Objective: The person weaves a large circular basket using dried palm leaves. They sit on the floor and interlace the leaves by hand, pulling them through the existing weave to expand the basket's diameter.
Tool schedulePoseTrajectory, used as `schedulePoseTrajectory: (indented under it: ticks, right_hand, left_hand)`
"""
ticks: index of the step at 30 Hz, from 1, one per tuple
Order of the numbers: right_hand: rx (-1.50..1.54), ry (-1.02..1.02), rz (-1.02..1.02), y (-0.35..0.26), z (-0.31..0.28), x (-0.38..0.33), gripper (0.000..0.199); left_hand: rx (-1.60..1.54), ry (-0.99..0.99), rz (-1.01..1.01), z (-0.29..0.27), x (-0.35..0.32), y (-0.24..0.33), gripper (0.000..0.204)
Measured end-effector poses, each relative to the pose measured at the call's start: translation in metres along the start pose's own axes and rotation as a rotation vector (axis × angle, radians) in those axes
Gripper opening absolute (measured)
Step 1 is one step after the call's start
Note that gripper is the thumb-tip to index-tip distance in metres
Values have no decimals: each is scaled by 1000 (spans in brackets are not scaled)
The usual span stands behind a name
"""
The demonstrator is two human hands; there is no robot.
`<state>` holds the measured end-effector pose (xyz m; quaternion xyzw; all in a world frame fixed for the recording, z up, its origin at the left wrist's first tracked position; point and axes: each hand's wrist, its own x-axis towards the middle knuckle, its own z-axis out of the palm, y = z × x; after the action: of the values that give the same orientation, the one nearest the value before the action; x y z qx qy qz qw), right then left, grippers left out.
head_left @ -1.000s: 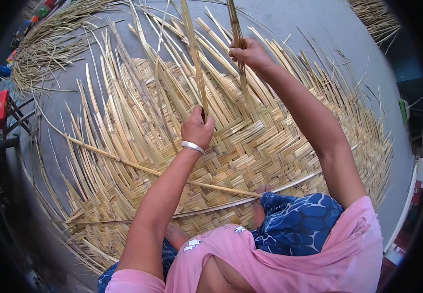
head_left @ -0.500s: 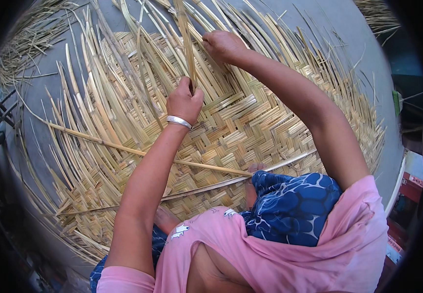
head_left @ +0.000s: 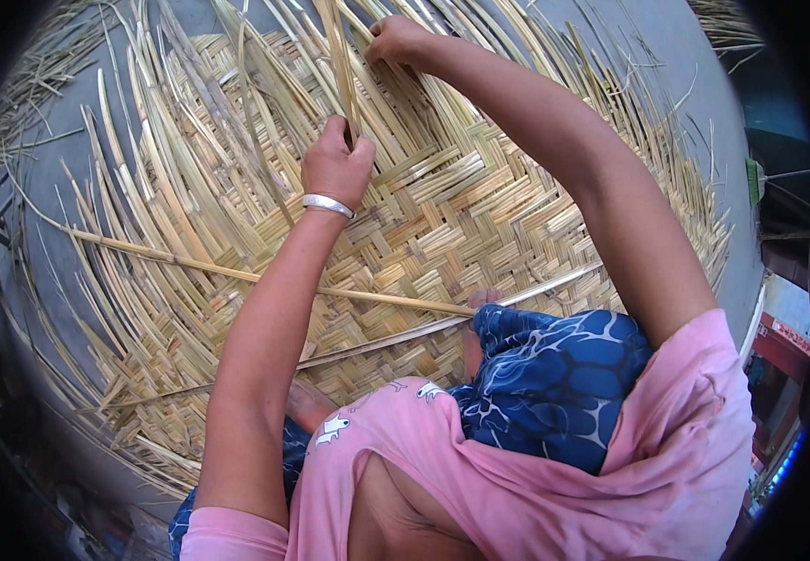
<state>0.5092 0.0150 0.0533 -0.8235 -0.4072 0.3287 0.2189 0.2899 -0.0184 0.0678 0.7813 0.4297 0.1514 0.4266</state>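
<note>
A large woven mat (head_left: 442,234) of flat pale bamboo strips lies on the grey ground, with many loose strip ends fanning out at its far side. My left hand (head_left: 335,168), with a silver bangle on the wrist, grips a few upright bamboo strips (head_left: 341,65) near the mat's middle. Farther away, my right hand (head_left: 400,39) presses down among the loose strips at the weave's far edge; whether it holds one is unclear. Two long thin sticks (head_left: 265,279) lie across the mat near my knees.
I sit on the mat in a pink top and blue patterned cloth (head_left: 554,374). Loose bundles of strips (head_left: 31,84) lie on the ground at far left and another bundle (head_left: 727,23) at far right. Dark objects stand beyond the left edge.
The view has closed in on the mat. My left hand has shifted a little toward the far edge along the upright strips, and my right hand has come lower onto the weave.
</note>
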Motion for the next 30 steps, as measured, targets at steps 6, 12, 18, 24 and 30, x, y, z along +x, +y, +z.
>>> schedulePoseTrajectory:
  ticks: [6,12,18,24,30]
  right_hand:
    - [206,-149,-2,-3,-15,-12,25]
    - [475,-306,132,-12,-18,-42,17]
    - [585,-374,32,-26,-35,-72,16]
    - [857,-321,-130,-11,-38,-73,30]
    - [1182,-358,-88,-46,-45,-72,37]
  left_hand:
    - [-60,30,-20,4,2,-10,23]
    - [-81,54,2,5,1,-9,23]
    - [-72,68,-7,4,1,-10,22]
    - [-67,79,-9,7,1,-5,22]
    - [-122,133,-24,10,2,-12,24]
